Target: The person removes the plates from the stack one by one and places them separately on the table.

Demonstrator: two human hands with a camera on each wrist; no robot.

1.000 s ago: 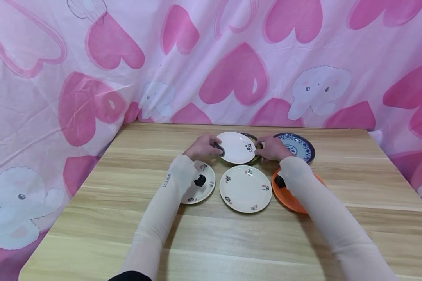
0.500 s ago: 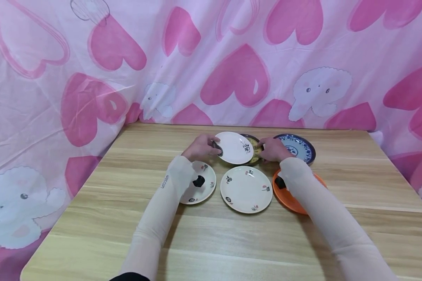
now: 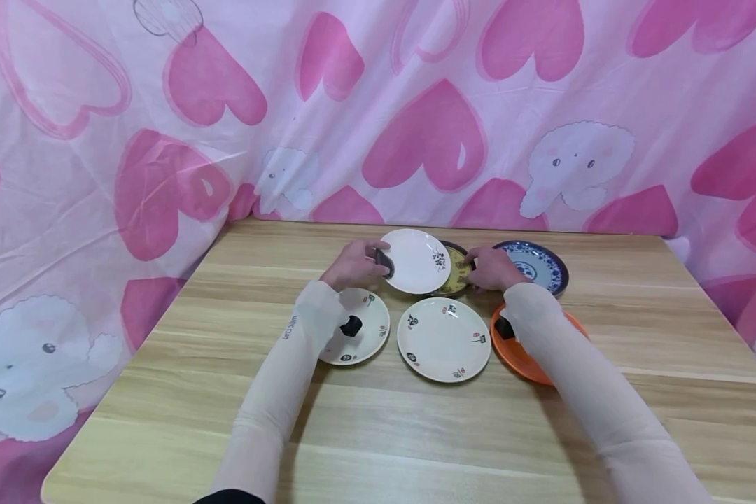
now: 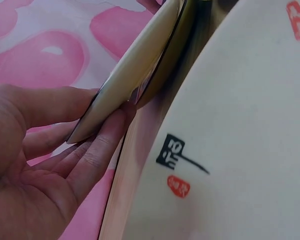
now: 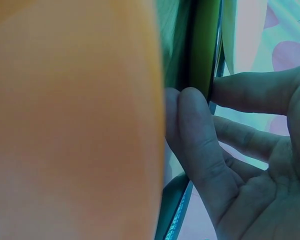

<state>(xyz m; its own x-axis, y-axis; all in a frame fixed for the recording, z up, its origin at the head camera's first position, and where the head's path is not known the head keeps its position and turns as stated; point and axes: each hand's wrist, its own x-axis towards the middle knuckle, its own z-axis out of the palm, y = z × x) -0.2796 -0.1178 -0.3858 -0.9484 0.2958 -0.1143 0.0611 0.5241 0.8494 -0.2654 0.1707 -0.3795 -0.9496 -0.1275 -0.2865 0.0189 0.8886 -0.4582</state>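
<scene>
My left hand (image 3: 355, 264) pinches the left rim of a white plate (image 3: 412, 262) with a dark flower print. Seen in the left wrist view, the white plate (image 4: 120, 75) is tilted, its edge between thumb and fingers. It partly covers a yellow-green plate (image 3: 458, 273) with a dark rim. My right hand (image 3: 493, 269) pinches that plate's right edge; the right wrist view has the thumb and a finger on either side of the yellow-green plate (image 5: 202, 50).
In front lie a cream plate (image 3: 444, 343) with small red and black prints, a similar plate (image 3: 368, 336) under the left wrist, and an orange plate (image 3: 521, 357) under the right forearm. A blue-and-white plate (image 3: 547, 266) sits behind the right hand. A pink curtain (image 3: 416, 203) borders the wooden table (image 3: 378, 441).
The white plate has shifted left and slightly up in my left hand, away from the right hand's fingers. More of the yellow-green plate shows. The right hand has barely moved.
</scene>
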